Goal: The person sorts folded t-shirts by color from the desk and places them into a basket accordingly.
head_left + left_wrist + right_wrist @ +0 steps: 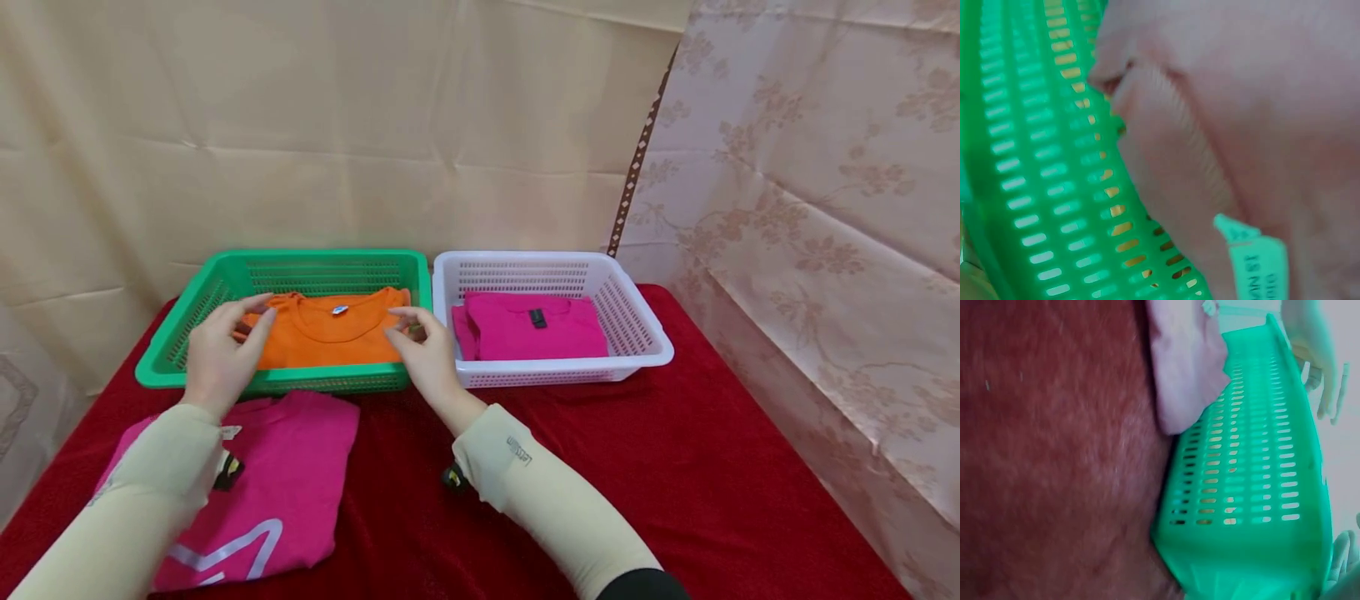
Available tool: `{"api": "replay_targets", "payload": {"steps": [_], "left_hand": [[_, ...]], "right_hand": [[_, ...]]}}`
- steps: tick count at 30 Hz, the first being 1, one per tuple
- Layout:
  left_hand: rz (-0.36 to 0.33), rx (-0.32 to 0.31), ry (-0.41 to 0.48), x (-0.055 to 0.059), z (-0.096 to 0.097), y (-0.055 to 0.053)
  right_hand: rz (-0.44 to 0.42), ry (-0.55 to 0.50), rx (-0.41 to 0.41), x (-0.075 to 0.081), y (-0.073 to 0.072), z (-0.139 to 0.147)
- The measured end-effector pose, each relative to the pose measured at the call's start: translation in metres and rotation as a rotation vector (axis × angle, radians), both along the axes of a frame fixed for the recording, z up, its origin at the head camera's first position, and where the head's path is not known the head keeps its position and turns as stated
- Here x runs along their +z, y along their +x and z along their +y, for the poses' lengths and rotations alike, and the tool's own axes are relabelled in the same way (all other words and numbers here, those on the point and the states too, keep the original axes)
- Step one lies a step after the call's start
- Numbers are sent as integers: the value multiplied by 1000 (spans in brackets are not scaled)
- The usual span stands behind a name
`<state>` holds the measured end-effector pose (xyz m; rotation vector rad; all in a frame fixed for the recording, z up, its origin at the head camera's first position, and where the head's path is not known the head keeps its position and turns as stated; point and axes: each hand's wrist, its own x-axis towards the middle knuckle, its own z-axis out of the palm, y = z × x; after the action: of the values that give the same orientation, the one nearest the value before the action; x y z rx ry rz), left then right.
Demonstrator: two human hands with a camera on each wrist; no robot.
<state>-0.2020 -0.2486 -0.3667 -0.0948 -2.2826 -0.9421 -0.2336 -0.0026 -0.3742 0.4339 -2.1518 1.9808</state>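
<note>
A folded orange T-shirt (337, 329) lies in the green basket (176, 333), its neckline and small label facing up. At the shirt's left side is my left hand (225, 346), thumb and fingertips apart above the basket's front rim. My right hand (431, 350) is at the shirt's right side, its fingers loosely bent with a gap between thumb and forefinger. In front of the basket, under my left forearm, a folded pink T-shirt (300, 467) with a white print is spread on the table. Its label (1260, 265) shows in the left wrist view.
A white basket (555, 367) stands right beside the green one, with a folded pink T-shirt (536, 333) inside. Dark red cloth (637, 500) covers the table. A beige curtain (375, 125) hangs behind, and a flowered one (840, 208) hangs along the right side.
</note>
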Motion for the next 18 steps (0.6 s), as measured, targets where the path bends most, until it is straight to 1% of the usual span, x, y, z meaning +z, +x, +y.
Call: {"api": "replay_targets", "payload": {"steps": [3, 6, 9, 12, 15, 18], "left_hand": [[12, -8, 51, -1, 5, 11], [16, 5, 125, -3, 6, 22], [-1, 11, 215, -4, 4, 30], [-44, 3, 308, -5, 1, 39], [-72, 17, 355, -6, -1, 48], [-89, 46, 345, -8, -3, 58]], "right_hand": [[-41, -84, 9, 0, 6, 5], [-73, -161, 35, -1, 12, 8], [-121, -229, 75, -3, 18, 11], [-181, -272, 111, -5, 25, 15], [-230, -299, 135, -6, 32, 18], [-266, -319, 158, -9, 39, 21]]}}
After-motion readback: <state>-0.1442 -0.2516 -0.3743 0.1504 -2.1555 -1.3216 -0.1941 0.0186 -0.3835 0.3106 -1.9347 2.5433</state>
